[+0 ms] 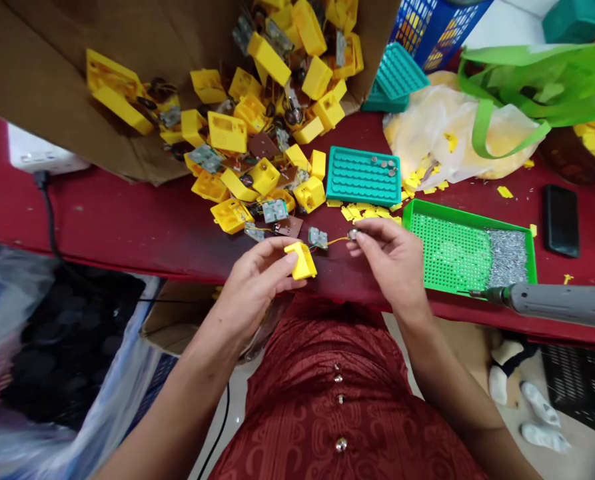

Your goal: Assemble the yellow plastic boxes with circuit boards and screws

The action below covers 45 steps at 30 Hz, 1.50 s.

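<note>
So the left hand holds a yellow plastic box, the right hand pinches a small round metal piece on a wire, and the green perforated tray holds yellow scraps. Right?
Not the tray: the head view shows silvery metal bits heaped in the green perforated tray, not yellow scraps. The left hand does hold the yellow plastic box, and the right hand pinches the small round metal piece.

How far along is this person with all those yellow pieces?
Done: a few metal discs sit on a teal tray. In hand: the left hand holds a yellow housing; the right hand pinches a wired metal disc. Left: a big heap of housings and circuit boards lies by a cardboard box.
</note>
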Available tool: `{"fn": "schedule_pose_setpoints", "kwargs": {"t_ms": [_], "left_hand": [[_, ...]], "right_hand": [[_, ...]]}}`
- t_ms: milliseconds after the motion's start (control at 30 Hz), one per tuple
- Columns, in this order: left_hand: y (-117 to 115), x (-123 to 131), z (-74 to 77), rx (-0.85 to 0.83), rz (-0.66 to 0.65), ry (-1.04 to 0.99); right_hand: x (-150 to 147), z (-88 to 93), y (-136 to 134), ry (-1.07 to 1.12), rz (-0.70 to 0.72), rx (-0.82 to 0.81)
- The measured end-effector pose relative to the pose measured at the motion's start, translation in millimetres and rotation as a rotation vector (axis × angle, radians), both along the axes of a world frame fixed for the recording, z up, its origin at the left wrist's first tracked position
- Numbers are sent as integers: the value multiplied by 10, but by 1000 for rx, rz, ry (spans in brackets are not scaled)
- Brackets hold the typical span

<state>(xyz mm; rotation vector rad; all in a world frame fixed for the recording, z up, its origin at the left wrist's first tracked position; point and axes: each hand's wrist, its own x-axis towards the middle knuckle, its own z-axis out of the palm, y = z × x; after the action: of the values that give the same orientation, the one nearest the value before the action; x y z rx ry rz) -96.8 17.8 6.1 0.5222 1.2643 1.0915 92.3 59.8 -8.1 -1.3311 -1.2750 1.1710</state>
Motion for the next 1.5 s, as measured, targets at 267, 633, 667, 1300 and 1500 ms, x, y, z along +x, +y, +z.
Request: {"fn": "schedule_pose_setpoints", "kwargs": {"t_ms": [267, 633, 667, 1300, 1500], "left_hand": [[-13, 54, -14, -53, -112, 196], [-47, 46, -18, -91, -89, 75], [-55, 49, -14, -108, -76, 37], [-262, 251, -92, -115, -34, -250], [-297, 230, -90, -47, -110, -124]], "right_hand": [[71, -262, -281, -819, 74, 258], [162, -184, -202, -900, 240, 230], [160, -171, -195, -919, 250, 213], [8, 92, -460, -477, 278, 144], [3, 113, -494, -607, 276, 227]]}}
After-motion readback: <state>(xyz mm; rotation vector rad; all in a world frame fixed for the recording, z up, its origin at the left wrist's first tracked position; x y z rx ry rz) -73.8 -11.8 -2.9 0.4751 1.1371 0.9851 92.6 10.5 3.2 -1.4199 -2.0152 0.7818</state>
